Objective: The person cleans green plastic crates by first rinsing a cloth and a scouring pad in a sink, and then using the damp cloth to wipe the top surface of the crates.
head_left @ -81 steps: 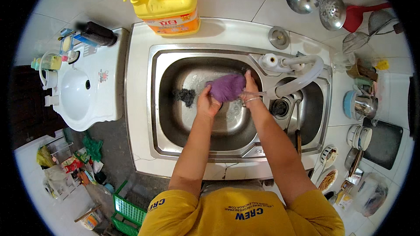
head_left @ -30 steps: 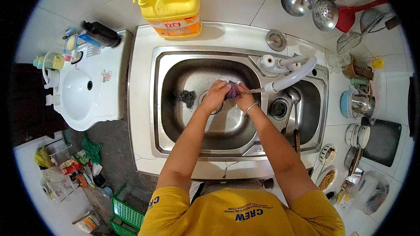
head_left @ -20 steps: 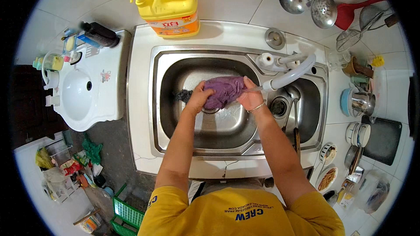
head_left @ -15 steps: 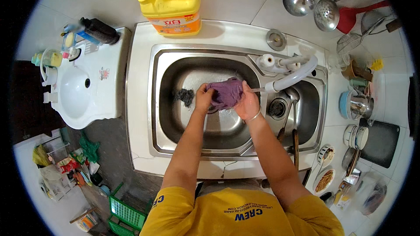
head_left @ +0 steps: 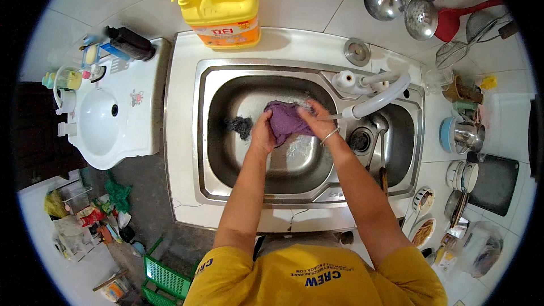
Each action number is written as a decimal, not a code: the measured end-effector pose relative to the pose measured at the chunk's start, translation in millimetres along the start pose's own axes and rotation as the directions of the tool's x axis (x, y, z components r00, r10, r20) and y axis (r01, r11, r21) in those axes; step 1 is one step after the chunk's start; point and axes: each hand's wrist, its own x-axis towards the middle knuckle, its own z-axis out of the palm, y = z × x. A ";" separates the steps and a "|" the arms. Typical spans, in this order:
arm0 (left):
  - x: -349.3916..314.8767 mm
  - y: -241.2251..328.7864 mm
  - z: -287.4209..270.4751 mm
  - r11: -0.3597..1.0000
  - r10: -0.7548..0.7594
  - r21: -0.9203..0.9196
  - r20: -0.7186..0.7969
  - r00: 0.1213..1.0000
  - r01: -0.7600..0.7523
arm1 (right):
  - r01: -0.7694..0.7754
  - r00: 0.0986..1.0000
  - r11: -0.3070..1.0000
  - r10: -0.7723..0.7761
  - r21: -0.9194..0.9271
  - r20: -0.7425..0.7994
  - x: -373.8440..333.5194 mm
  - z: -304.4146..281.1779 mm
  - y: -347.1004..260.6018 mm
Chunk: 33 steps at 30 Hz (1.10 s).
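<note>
A wet purple cloth [head_left: 288,123] is held between my two hands over the large sink basin [head_left: 226,161]. My left hand [head_left: 262,132] grips its left edge, fingers closed on the fabric. At the cloth's right side my right hand [head_left: 318,120] has hold of it, under the stream from the white faucet spout [head_left: 374,103]. Water splashes around those fingers and onto the basin floor. A dark scouring pad [head_left: 241,127] lies in the basin to the left of my left hand.
The smaller basin on the right holds a ladle [head_left: 378,122] and other long-handled tools. A yellow detergent jug [head_left: 226,14] stands behind the sink, with a round metal sink strainer [head_left: 357,52] to its right. Ladles and strainers hang at the upper right; a white washbasin [head_left: 102,119] is at left.
The cloth has been turned and bunched differently between my hands. My left hand has shifted slightly down and left, and my right hand has moved up into the water stream.
</note>
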 end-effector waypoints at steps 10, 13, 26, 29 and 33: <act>1.7 47.3 -31.0 0.366 -0.007 0.929 0.058 0.998 -0.052 | -0.134 0.966 0.917 0.036 0.376 0.256 -24.3 -21.7 -8.6; 23.5 12.4 -64.5 0.591 0.210 0.791 0.034 0.977 -0.155 | -0.256 0.965 0.658 0.138 0.708 0.221 -29.6 10.2 -34.0; 43.5 -70.9 -61.1 0.974 0.014 -0.224 0.152 0.988 0.021 | 0.445 0.877 0.849 -0.478 -0.287 -0.055 -91.1 65.4 -52.3; 0.6 -66.2 -1.4 0.991 0.021 -0.126 -0.170 0.985 -0.042 | 0.180 0.939 0.813 -0.310 -0.554 -0.150 -28.2 54.9 -25.4; 23.8 -61.3 -14.9 0.994 -0.035 -0.112 -0.124 0.992 0.021 | 0.221 0.907 0.811 -0.375 -0.542 -0.192 -21.2 45.5 -33.4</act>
